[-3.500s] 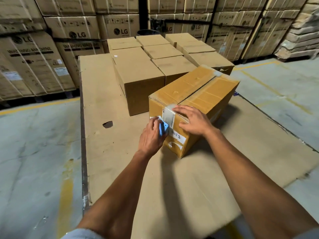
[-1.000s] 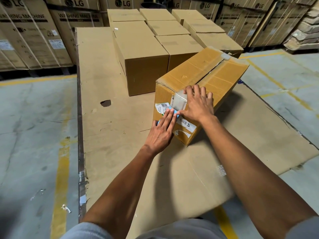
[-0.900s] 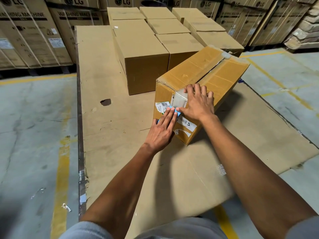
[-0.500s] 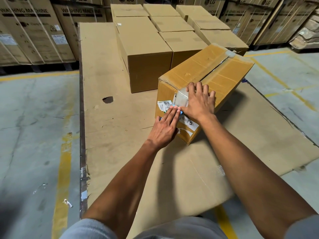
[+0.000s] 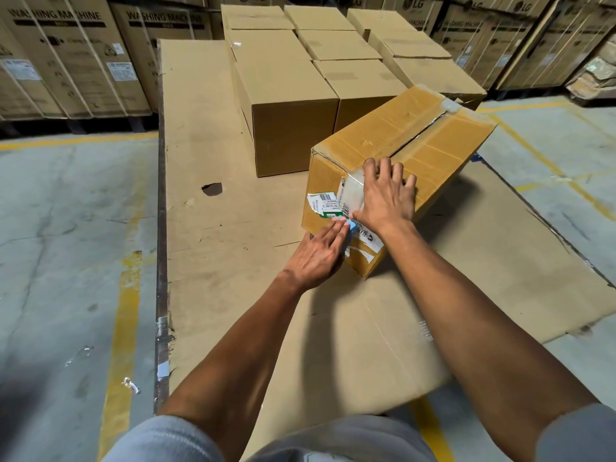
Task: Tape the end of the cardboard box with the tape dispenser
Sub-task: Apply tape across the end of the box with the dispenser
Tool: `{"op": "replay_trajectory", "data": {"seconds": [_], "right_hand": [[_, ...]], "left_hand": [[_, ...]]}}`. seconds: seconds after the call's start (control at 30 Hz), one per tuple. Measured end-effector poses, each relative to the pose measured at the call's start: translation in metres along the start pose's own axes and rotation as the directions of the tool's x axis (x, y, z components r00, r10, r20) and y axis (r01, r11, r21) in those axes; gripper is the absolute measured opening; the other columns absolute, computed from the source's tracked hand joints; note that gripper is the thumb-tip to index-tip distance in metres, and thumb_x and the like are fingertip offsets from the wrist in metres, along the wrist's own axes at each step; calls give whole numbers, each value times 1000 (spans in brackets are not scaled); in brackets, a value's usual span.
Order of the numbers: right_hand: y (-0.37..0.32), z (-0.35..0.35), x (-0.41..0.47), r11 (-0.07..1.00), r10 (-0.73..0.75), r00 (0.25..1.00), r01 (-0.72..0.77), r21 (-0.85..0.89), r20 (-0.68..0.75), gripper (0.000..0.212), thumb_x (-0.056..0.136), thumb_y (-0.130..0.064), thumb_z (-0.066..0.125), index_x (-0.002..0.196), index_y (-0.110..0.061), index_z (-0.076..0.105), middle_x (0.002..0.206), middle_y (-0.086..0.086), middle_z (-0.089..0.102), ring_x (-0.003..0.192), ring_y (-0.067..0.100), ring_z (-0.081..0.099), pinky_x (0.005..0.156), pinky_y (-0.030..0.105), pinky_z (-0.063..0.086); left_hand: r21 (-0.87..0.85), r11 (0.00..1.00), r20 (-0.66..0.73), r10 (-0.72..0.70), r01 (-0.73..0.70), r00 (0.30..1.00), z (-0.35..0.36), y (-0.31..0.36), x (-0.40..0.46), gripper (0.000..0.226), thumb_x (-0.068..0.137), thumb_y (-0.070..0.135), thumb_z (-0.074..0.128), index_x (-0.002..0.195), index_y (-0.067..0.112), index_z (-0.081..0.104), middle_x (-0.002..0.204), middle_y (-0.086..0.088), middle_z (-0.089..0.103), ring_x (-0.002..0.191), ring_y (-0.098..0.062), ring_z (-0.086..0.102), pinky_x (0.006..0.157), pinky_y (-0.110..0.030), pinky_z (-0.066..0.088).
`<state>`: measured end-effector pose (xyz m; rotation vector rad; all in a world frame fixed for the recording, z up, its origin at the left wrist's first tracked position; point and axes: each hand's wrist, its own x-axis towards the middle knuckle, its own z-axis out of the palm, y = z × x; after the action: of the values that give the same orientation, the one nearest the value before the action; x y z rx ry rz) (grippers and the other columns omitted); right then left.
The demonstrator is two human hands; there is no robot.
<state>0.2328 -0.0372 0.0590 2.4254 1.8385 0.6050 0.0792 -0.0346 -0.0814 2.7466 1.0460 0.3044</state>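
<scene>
My hands shift on the near end of the cardboard box (image 5: pixel 400 141).

My right hand (image 5: pixel 386 198), gripping the top corner seconds ago, now lies flat with fingers spread toward 12 o'clock over the clear tape strip (image 5: pixel 350 191); my left hand (image 5: pixel 316 255) has slid down toward 6 o'clock, its fingers straightened over the blue tape dispenser (image 5: pixel 350 225).

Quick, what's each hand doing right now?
Left hand: pressing a blue tape dispenser against the box end, fingers mostly straight.
Right hand: open, flat on the clear tape, holding nothing.
</scene>
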Motion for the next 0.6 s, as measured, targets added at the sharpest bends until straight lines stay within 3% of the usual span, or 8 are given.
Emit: {"op": "replay_trajectory", "data": {"seconds": [0.17, 0.4, 0.5, 0.6], "right_hand": [[2, 5, 2, 1000, -20, 1000, 20, 8, 7, 115, 59, -69, 90, 143, -14, 34, 137, 14, 50, 116, 31, 51, 88, 45, 44], [2, 9, 3, 1000, -25, 999, 25, 7, -33, 116, 59, -75, 86, 141, -10, 37, 135, 17, 52, 115, 32, 52, 87, 44, 45], [3, 11, -4, 993, -114, 990, 116, 17, -79, 98, 69, -63, 87, 138, -11, 40, 136, 18, 52, 117, 33, 53, 90, 46, 48], [3, 17, -18, 948, -281, 937, 304, 92, -206, 67, 88, -40, 78, 140, -13, 45, 145, 16, 51, 130, 32, 50, 104, 47, 47]], "left_hand": [[13, 999, 25, -50, 49, 998, 11, -9, -16, 66, 116, 34, 37, 173, 8, 18, 183, -11, 15, 169, -27, 14, 105, -53, 48], [107, 994, -103, 8, 3, 995, 2, -17, -17, 68, 108, 34, 32, 170, 6, 30, 178, -14, 28, 165, -32, 29, 88, -46, 50], [112, 994, -135, 21, -6, 991, 4, -19, -20, 65, 110, 31, 36, 170, 6, 29, 179, -13, 27, 166, -31, 27, 86, -45, 49], [88, 996, -185, 31, -15, 982, -2, -23, -27, 65, 109, 25, 51, 168, 6, 33, 177, -14, 33, 165, -32, 31, 84, -46, 53]]}}
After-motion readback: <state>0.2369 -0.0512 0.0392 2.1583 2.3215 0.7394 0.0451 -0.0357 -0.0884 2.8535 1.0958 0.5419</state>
